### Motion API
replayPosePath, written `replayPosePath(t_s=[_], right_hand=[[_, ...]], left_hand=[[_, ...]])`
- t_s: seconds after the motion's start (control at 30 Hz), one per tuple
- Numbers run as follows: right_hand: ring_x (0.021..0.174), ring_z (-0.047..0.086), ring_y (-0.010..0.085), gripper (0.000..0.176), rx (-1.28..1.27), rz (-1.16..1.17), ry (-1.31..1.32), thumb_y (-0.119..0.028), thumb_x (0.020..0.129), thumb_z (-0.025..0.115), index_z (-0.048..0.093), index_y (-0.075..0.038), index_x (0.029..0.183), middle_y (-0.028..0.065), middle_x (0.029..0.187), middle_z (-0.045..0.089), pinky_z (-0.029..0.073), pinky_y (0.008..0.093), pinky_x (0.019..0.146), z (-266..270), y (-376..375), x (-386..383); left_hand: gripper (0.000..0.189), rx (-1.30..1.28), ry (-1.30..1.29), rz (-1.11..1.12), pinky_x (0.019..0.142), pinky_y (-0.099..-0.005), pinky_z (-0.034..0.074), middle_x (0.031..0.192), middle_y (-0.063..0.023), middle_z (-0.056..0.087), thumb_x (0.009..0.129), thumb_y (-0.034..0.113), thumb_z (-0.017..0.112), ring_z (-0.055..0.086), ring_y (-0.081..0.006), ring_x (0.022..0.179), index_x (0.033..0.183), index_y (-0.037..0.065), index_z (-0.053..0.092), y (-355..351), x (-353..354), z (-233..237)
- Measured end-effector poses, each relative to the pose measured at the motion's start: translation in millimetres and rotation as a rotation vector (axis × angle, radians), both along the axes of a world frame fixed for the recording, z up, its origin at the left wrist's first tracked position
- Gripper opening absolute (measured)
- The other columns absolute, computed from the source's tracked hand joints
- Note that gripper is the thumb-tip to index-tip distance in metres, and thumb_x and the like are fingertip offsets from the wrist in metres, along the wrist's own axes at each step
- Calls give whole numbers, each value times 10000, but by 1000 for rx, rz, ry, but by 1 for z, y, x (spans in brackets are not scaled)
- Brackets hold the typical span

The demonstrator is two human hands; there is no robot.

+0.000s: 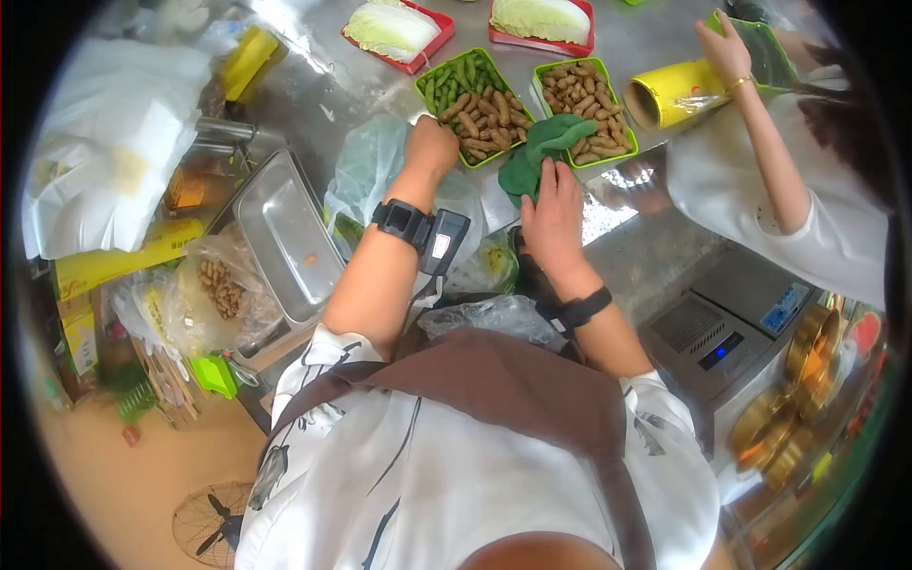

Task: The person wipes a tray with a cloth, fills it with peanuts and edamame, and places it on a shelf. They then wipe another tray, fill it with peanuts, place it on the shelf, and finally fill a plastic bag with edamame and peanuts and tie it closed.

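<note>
My left hand (432, 147) is curled at the near left edge of a green tray (489, 162), its fingertips mostly hidden. Green soybean pods (463, 79) and peanuts in the shell (486, 122) share that tray. My right hand (554, 214) has its fingers on a bunched dark green cloth (546, 147). The cloth lies between the two trays and overlaps a second green tray (608, 161), which is full of peanuts in the shell (584, 95). Below my left hand, a thin clear plastic bag (366, 176) lies on the counter.
Two red trays with napa cabbage (391, 30) stand at the back. A yellow roll (674, 93) lies at right, near a co-worker's hand (724, 49). An empty steel pan (290, 237) is at left; an induction cooker (708, 347) and brass pots (765, 427) are at right.
</note>
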State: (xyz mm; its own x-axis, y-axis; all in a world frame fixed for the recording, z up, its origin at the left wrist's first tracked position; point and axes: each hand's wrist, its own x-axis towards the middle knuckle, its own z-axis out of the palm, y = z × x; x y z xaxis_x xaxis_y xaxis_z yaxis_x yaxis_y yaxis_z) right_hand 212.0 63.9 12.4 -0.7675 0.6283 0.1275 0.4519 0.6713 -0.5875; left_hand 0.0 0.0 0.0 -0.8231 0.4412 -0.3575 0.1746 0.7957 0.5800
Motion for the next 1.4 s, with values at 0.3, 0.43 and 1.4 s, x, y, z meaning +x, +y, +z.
replayPosePath(t_s=[0.3,0.43,1.4], right_hand=[[1114,415,436,567,138,-33,-22,-132,795,600,373,127,1245,301,1237,408,351,470,969,-18,10,-33],[1107,418,435,572,179,-36,-25,-124,784,612,371,133,1236,302,1230,407,355,462,964,-17,19,-46],[1073,504,353,559,117,973,-109,-234,691,685,517,-91,1205,155,1237,472,439,422,910,-16,-51,-330]], left_hand=[[298,60,148,33,702,-427,508,869,-299,619,785,134,563,638,-398,791,941,-119,542,6,-14,0],[314,179,-4,95,730,-432,494,904,-308,602,768,95,553,611,-416,828,981,-129,503,-6,-17,4],[287,403,-76,411,589,-271,507,924,-185,626,821,12,520,640,-178,728,1076,-106,462,-208,9,113]])
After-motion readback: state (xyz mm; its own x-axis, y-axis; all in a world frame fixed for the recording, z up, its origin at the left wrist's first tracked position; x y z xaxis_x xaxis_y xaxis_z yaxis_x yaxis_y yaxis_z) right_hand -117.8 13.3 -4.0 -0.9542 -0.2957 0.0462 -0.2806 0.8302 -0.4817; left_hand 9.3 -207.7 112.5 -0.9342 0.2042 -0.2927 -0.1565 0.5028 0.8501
